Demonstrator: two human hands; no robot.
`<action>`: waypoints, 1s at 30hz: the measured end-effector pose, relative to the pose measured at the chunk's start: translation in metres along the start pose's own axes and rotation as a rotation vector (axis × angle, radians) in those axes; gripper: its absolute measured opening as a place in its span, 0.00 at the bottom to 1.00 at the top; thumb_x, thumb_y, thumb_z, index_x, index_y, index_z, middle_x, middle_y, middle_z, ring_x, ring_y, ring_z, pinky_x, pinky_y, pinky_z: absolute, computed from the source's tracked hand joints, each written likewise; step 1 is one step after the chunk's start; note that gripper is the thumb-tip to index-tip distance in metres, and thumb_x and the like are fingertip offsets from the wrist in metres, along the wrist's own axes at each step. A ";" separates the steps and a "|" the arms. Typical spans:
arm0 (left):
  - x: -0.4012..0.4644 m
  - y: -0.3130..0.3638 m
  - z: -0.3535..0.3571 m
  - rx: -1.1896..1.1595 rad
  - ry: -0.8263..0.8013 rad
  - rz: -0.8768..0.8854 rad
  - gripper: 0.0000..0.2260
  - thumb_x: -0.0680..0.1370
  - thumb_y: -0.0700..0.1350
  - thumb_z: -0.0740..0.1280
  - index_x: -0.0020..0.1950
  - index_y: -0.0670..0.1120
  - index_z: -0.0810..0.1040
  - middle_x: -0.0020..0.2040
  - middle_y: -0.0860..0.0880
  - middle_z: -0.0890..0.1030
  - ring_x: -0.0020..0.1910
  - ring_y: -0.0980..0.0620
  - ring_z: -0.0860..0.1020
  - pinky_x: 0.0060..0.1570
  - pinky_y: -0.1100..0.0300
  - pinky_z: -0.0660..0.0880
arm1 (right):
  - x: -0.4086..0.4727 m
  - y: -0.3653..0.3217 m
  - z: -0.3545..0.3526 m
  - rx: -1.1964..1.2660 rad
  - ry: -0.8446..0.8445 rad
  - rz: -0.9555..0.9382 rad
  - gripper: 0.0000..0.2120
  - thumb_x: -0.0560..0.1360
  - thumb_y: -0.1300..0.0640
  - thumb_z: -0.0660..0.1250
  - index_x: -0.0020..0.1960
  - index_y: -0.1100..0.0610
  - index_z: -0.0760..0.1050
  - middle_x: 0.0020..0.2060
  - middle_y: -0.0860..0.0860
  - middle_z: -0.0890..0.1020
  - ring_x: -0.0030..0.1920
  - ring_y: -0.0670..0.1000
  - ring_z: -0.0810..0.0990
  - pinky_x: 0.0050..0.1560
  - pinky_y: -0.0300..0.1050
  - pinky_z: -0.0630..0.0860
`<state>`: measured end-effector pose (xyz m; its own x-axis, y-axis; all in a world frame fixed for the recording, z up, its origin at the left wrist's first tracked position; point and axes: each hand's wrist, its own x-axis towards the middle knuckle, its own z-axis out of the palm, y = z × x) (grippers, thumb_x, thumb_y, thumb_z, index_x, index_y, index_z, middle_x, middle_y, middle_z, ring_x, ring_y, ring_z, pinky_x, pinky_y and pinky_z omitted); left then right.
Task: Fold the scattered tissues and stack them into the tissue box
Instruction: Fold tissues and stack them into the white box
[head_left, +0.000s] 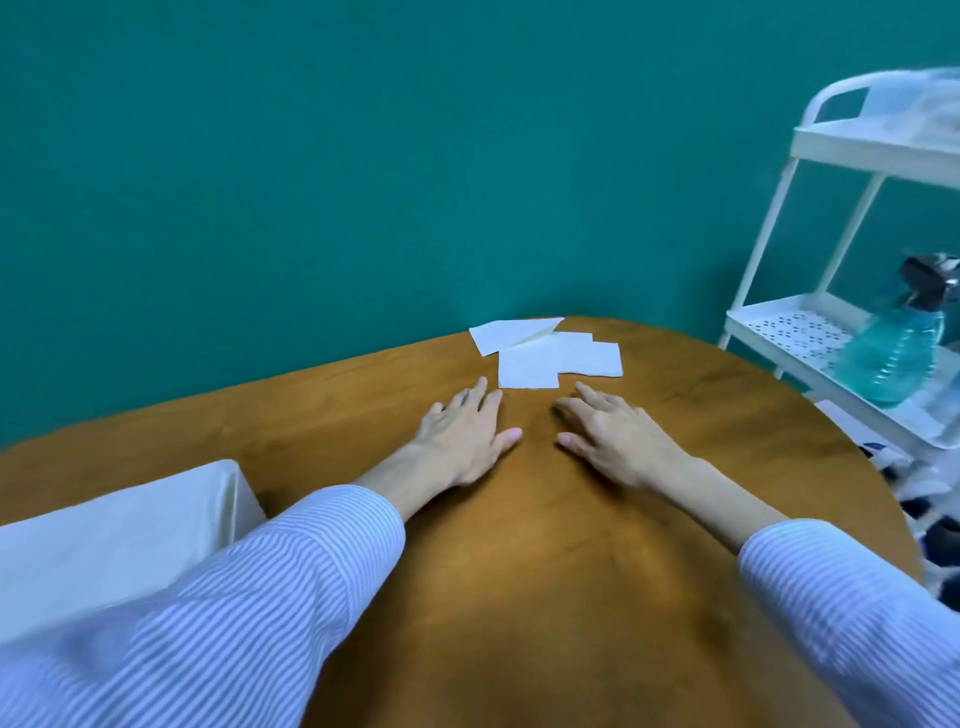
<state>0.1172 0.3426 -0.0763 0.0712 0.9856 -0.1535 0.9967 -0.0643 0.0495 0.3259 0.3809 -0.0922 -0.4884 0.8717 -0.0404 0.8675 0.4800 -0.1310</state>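
Three white tissues lie in a loose overlapping cluster toward the far edge of the tabletop (545, 571), at about 12 o'clock from the person. The nearest tissue (527, 370) is a flat square; a second tissue (595, 358) lies partly under it at 3 o'clock, and a third tissue (501, 335), with one corner already turned over, sits at 11 o'clock, close to the edge. The tissue box (119, 535), a pale cream block, stands well apart at 8 o'clock, partly hidden by the left sleeve (234, 597). Whether it is open on top cannot be told.

The left hand (465, 436) is flat on the tabletop, fingers spread, its tips just short of the nearest tissue's lower left corner. The right hand (615, 439) is likewise open and palm down, fingers slightly curled, near the same tissue's lower right corner. Neither hand holds anything.

Assessment: the step in hand appears to be taking the first tissue. Good practice would be to slide the nearest sheet clear of its neighbours before folding, pin one edge with one hand, bring corner to corner with the other, and press the crease lightly. The sheets look thin; dragging may disturb the two beneath.

A white trolley (810, 332) carrying a blue spray bottle (893, 353) stands at 2 o'clock, clear of the work.
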 end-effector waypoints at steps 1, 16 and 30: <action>0.012 -0.002 -0.003 0.000 0.005 0.000 0.31 0.84 0.61 0.51 0.83 0.49 0.48 0.83 0.48 0.44 0.81 0.47 0.50 0.77 0.46 0.52 | 0.012 0.006 -0.001 -0.020 0.012 0.005 0.26 0.82 0.41 0.54 0.78 0.48 0.57 0.79 0.54 0.54 0.76 0.61 0.60 0.69 0.59 0.65; 0.113 -0.010 0.015 -0.025 -0.041 0.056 0.29 0.82 0.66 0.45 0.82 0.59 0.46 0.83 0.51 0.44 0.81 0.49 0.45 0.78 0.46 0.48 | 0.100 0.033 0.017 -0.067 -0.006 0.016 0.25 0.84 0.43 0.45 0.79 0.45 0.52 0.79 0.50 0.56 0.78 0.55 0.54 0.75 0.58 0.57; -0.056 0.015 0.026 -0.025 -0.015 0.069 0.26 0.84 0.63 0.47 0.81 0.59 0.54 0.81 0.49 0.52 0.79 0.47 0.52 0.75 0.44 0.54 | -0.052 -0.027 0.025 -0.052 0.033 -0.079 0.28 0.82 0.38 0.39 0.79 0.43 0.55 0.79 0.46 0.58 0.78 0.52 0.57 0.72 0.54 0.63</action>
<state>0.1296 0.2822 -0.0924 0.1405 0.9765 -0.1633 0.9881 -0.1279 0.0852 0.3254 0.3197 -0.1109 -0.5526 0.8334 0.0007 0.8307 0.5508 -0.0810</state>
